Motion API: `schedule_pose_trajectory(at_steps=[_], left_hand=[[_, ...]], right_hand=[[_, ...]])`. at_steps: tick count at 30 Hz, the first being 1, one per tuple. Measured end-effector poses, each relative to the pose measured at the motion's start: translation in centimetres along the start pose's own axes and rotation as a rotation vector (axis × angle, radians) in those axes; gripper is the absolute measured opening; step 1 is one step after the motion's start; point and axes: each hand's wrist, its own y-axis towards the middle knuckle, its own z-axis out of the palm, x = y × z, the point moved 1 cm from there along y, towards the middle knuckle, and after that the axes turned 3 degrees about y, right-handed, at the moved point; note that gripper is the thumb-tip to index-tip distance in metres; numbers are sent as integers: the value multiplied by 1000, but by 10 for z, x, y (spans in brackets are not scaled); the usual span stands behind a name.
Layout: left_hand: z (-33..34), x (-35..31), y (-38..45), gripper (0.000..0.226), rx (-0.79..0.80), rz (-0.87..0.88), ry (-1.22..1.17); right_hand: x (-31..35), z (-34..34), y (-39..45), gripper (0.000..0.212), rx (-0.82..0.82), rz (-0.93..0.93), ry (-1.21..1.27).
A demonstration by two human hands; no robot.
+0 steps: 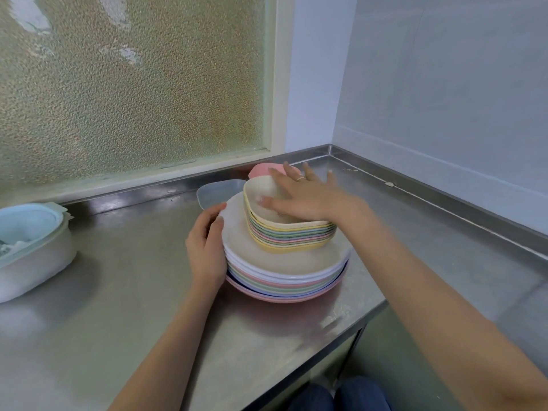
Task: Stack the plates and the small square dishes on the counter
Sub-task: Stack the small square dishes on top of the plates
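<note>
A pile of several round plates [284, 274] in white, green, blue and pink stands on the steel counter [124, 292]. On top of it sits a stack of several small square dishes [289, 234] in cream, yellow, green and pink. My right hand [302, 194] lies flat over the top cream dish, fingers spread, holding nothing. My left hand [206, 247] presses against the left rim of the plate pile, fingers curved around the edge. Behind the stack lie a pink dish [262, 170] and a pale blue plate [216, 189].
A white tub with a pale blue rim [29, 247] stands at the left edge of the counter. A frosted window and a raised steel lip run along the back; a wall closes the right side. The counter's front edge drops off near my knees [338, 394].
</note>
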Motion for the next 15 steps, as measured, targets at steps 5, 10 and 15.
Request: schedule_pose_trajectory(at_steps=[5,10,15], left_hand=[[1,-4,-2,28,2,-6,-46],[1,-3,-2,28,16,-5,-54],[1,-7,-2,27,14,-22,-43]], right_hand=[[2,3,-1,86,10,1,-16],[-6,-9,3,72,-49,-25,249],[-35,-23,26,51,-236,-53,643]])
